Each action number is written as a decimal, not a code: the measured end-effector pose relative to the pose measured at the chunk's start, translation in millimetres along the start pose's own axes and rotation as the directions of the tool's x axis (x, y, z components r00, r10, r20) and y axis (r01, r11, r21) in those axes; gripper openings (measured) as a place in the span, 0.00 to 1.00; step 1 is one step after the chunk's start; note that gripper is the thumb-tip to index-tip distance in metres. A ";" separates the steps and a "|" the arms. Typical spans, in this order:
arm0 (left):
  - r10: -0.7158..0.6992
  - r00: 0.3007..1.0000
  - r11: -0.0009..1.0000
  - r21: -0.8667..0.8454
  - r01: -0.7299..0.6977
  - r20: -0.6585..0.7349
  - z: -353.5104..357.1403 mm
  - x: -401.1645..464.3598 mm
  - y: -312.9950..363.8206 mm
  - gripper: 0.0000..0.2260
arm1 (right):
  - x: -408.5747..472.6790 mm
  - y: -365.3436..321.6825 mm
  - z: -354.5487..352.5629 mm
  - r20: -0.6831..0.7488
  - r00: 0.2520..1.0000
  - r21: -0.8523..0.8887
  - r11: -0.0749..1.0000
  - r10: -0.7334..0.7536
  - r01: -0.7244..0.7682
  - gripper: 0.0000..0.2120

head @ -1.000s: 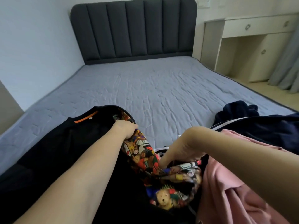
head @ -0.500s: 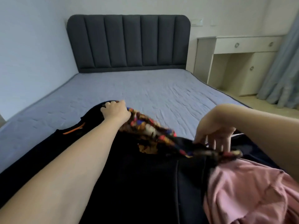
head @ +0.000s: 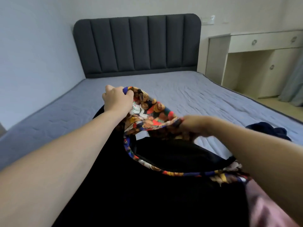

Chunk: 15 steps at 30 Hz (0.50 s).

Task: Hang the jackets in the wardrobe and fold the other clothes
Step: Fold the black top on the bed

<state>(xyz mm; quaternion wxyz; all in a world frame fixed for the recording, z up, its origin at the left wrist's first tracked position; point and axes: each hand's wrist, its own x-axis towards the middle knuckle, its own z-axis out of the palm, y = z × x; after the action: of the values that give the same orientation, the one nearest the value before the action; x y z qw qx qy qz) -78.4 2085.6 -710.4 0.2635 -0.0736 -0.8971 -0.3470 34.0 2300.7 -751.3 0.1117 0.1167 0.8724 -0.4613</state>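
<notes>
Gripping printed garment [head: 148, 112], both hands, fabric bunched.

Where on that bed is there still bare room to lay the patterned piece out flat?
The mattress lies bare from the headboard down to the hands, and along the left edge by the wall. The near end is crowded: black garment in the middle, pink cloth and navy clothes to the right. Left hand and right hand hold the patterned garment above the black one.

Bed [head: 188, 92] — grey-blue mattress cover, dark padded headboard [head: 137, 45]; cream desk with drawers [head: 265, 63] to its right — curtain [head: 293, 82] beyond.
</notes>
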 end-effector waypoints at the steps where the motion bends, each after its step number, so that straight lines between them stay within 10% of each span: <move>1: -0.021 1.000 1.000 0.014 0.022 -0.010 2.4 5.0 1.2 0.09 | 5.3 -13.0 -24.1 -0.302 0.950 -0.164 0.986 -0.075 0.026 0.03; 4: -0.092 0.972 0.993 -0.056 0.107 0.214 15.4 5.7 21.9 0.16 | 10.5 -45.5 -97.6 -0.791 0.501 -0.508 0.834 -0.352 -0.216 0.20; 7: -0.108 0.870 0.982 -0.086 0.169 0.480 17.6 -30.5 39.9 0.30 | 11.9 -34.7 -99.6 -0.750 0.622 -0.579 0.677 -0.224 -0.455 0.41; 10: 0.077 0.783 0.992 -0.124 0.001 0.618 -14.0 -111.5 26.5 0.16 | 1.7 16.3 -35.4 -0.398 0.906 -0.624 0.680 0.147 -0.385 0.39; 13: 0.233 0.641 0.972 -0.184 -0.143 0.731 -81.6 -212.7 3.4 0.15 | -45.1 40.0 5.5 0.081 0.808 -0.337 0.779 0.583 -0.529 0.48; 15: 0.259 0.546 0.964 -0.174 -0.203 0.797 -115.1 -268.1 -2.8 0.24 | -70.8 43.5 3.9 0.078 0.773 -0.468 0.708 0.629 -0.529 0.42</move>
<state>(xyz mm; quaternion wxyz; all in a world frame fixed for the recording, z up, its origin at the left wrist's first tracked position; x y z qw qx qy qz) 197.3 2021.0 -781.0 -0.1360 -0.3494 -0.8886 -0.2642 114.8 2314.2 -765.9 0.3748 0.3047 0.8492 -0.2136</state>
